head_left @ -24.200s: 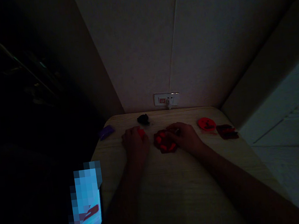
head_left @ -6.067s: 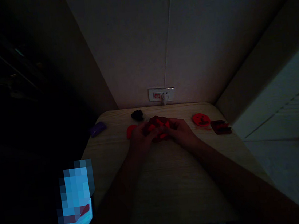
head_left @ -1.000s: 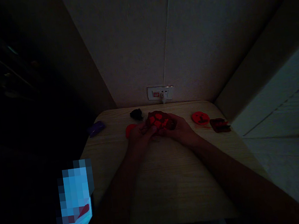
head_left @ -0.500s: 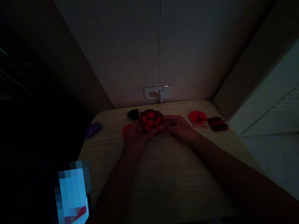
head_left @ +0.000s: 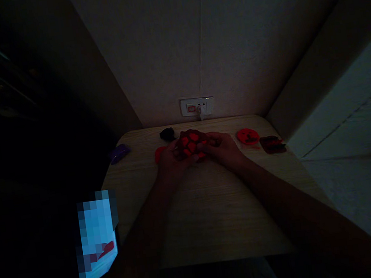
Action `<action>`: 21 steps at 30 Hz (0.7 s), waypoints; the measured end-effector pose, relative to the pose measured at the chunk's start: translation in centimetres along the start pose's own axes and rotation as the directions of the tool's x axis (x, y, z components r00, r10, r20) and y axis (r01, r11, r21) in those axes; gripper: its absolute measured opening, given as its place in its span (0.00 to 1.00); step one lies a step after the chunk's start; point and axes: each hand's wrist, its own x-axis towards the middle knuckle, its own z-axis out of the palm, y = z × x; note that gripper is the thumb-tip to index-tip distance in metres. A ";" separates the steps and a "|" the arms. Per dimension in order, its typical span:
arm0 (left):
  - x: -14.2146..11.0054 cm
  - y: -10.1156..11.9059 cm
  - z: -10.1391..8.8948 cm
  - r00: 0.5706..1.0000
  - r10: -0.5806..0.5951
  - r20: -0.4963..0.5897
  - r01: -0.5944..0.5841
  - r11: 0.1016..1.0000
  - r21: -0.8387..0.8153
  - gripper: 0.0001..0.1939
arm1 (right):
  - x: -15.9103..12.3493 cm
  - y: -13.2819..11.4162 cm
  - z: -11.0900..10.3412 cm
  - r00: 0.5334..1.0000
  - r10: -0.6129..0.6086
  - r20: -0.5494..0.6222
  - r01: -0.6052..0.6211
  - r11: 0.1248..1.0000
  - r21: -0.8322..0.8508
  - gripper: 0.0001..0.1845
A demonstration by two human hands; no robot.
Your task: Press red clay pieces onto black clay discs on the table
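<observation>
Seen low on a pale wall (head_left: 156,47), just above the far edge of a wood-grain table (head_left: 212,217): 1 white socket plate (head_left: 184,107) with 1 reddish switch (head_left: 191,109) and 1 plug (head_left: 200,111) inserted. Pictured at the table's far left corner, 1 purple packet (head_left: 119,153); near the back edge, 1 black lump (head_left: 167,134). Glowing blue at lower left, 1 screen (head_left: 98,228), partly pixelated, marked with red. Visible at right, 1 pale panel (head_left: 349,110) with a dark line.
</observation>
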 end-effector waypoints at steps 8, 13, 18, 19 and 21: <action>0.2 -0.5 -0.1 0.999 0.019 0.038 -0.014 0.991 -0.135 0.27 | 0.3 0.8 0.0 0.998 -0.032 0.057 0.031 0.999 0.016 0.17; 0.4 -0.8 0.1 0.998 -0.026 -0.056 0.014 0.977 -0.211 0.31 | -0.1 0.5 0.2 0.974 -0.209 -0.082 0.192 0.965 -0.179 0.17; -0.3 1.0 0.6 0.990 -0.142 0.009 0.128 0.863 -0.488 0.22 | -1.1 -0.4 0.8 0.723 -0.691 0.008 0.551 0.569 -0.610 0.13; -0.4 1.4 0.7 0.986 -0.148 0.078 0.166 0.818 -0.551 0.23 | -1.2 -0.5 1.0 0.686 -0.719 0.107 0.593 0.469 -0.654 0.13; -0.6 2.0 0.6 0.982 -0.132 0.135 0.188 0.760 -0.623 0.21 | -1.3 -0.5 1.3 0.642 -0.717 0.271 0.653 0.325 -0.684 0.14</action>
